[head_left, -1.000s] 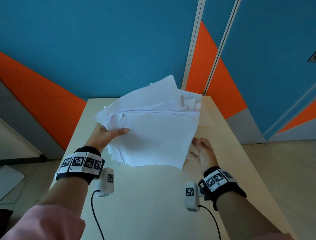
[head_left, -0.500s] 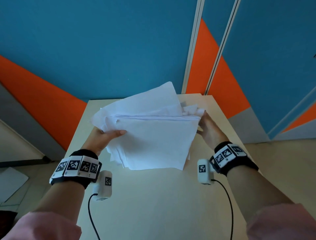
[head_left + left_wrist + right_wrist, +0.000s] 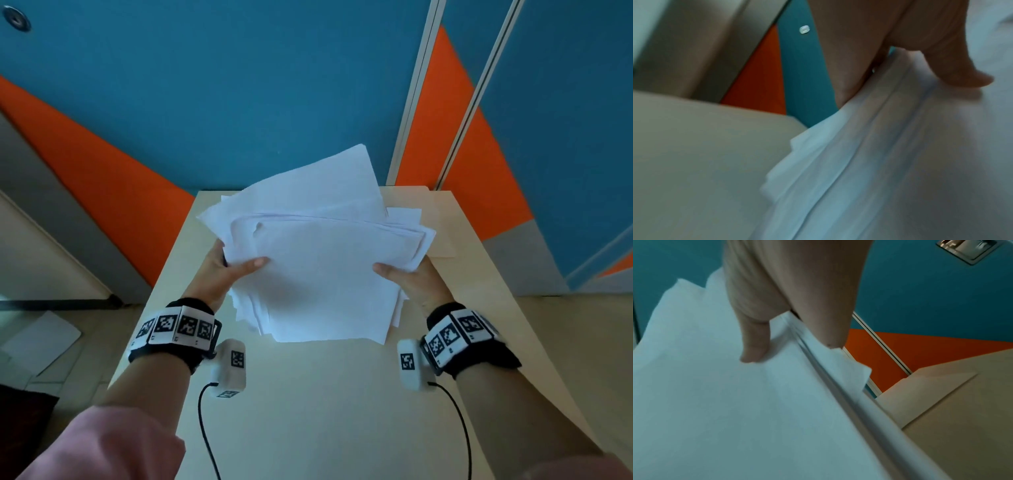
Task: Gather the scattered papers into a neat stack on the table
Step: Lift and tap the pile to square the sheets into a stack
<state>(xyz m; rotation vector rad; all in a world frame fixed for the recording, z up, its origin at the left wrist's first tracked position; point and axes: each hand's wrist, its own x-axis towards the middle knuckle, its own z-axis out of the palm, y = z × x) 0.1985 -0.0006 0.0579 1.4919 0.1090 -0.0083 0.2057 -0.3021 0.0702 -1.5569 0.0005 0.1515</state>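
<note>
A thick, uneven bundle of white papers (image 3: 318, 260) is held up, tilted, over the beige table (image 3: 308, 404). My left hand (image 3: 227, 270) grips its left edge, thumb on the front sheet and fingers behind. My right hand (image 3: 409, 279) grips the right edge the same way. In the left wrist view the thumb (image 3: 953, 68) presses on the papers (image 3: 890, 162). The right wrist view shows my thumb (image 3: 754, 344) on top of the papers (image 3: 735, 402), whose sheet edges are staggered. The fingers behind the bundle are hidden.
A beige sheet or folder (image 3: 442, 240) lies flat on the table's far right, also seen as a beige sheet (image 3: 931, 394) in the right wrist view. The table stands against a blue and orange wall (image 3: 239, 102). A white sheet (image 3: 41, 339) lies on the floor at left.
My right hand came up from the table to the bundle's right edge and now grips it with the thumb on front. The left hand kept its hold throughout.
</note>
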